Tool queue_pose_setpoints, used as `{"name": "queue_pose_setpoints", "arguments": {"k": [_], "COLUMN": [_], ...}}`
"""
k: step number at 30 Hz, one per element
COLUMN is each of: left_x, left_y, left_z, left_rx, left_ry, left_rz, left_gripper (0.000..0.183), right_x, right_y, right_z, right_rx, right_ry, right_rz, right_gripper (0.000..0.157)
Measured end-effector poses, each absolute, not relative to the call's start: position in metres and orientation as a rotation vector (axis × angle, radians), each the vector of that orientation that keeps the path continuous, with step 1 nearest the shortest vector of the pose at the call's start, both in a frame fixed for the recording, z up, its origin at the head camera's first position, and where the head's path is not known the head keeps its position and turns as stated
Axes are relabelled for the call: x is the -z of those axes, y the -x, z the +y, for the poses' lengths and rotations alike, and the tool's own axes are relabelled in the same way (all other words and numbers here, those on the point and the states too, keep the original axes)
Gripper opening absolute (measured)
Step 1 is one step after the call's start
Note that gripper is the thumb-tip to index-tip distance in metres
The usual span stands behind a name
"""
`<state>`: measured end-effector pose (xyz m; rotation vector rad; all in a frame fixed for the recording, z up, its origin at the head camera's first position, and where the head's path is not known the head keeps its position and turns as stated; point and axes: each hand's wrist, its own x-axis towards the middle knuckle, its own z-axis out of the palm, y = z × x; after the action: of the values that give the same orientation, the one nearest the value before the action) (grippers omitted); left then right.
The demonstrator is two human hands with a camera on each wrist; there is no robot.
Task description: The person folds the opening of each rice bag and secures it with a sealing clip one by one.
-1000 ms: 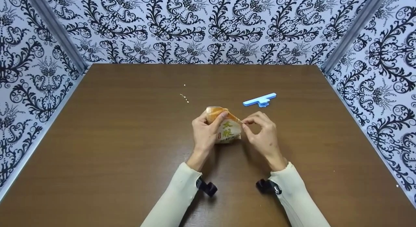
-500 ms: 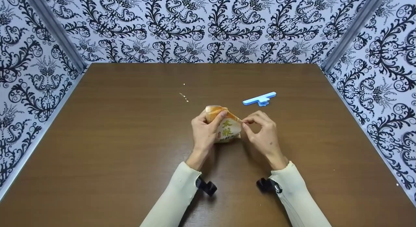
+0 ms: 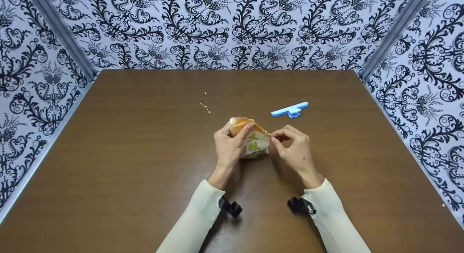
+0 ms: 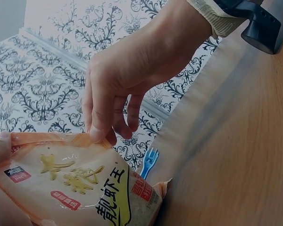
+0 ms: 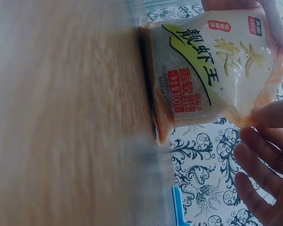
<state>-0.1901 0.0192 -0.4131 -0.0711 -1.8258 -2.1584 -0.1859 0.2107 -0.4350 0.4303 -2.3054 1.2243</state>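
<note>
A small bag of rice (image 3: 255, 143), cream and orange plastic with gold and black lettering, stands on the table between both hands. My left hand (image 3: 228, 144) grips its upper left part, thumb across the front near the folded orange top. At the bag's right upper corner, my right hand (image 3: 295, 148) pinches the edge between thumb and index finger. In the left wrist view, the right hand (image 4: 125, 75) pinches the top edge of the bag (image 4: 61, 174), its other fingers loosely bent. The right wrist view shows the front of the bag (image 5: 212, 66) up close.
A light blue bag clip (image 3: 290, 110) lies on the brown table (image 3: 145, 144) beyond the right hand. Several small white grains (image 3: 209, 111) are scattered to the left of it. Patterned panels (image 3: 217, 32) enclose the back and sides.
The fingers of my right hand have drawn in slightly at the bag's corner. The left hand and the bag stay almost where they were.
</note>
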Motion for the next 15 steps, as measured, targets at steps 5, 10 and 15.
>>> {"name": "queue_pose_setpoints", "arguments": {"k": [5, 10, 15], "left_x": [0.4130, 0.4139, 0.4130], "left_y": [0.1906, 0.1916, 0.1909], "left_z": [0.0192, 0.0188, 0.0183], "left_rx": [2.158, 2.152, 2.165], "left_ry": [0.075, 0.086, 0.091], "left_rz": [-1.826, -1.830, -1.836], "left_gripper": [0.017, 0.017, 0.017], "right_x": [0.4336, 0.4324, 0.4327], "right_y": [0.1855, 0.1847, 0.1872], "right_z": [0.2115, 0.2130, 0.2164], "right_rx": [-1.195, -1.179, -1.198], "right_ry": [-0.423, -0.428, -0.444], "right_rz": [-2.322, -2.335, -2.337], "right_gripper": [0.007, 0.006, 0.006]}}
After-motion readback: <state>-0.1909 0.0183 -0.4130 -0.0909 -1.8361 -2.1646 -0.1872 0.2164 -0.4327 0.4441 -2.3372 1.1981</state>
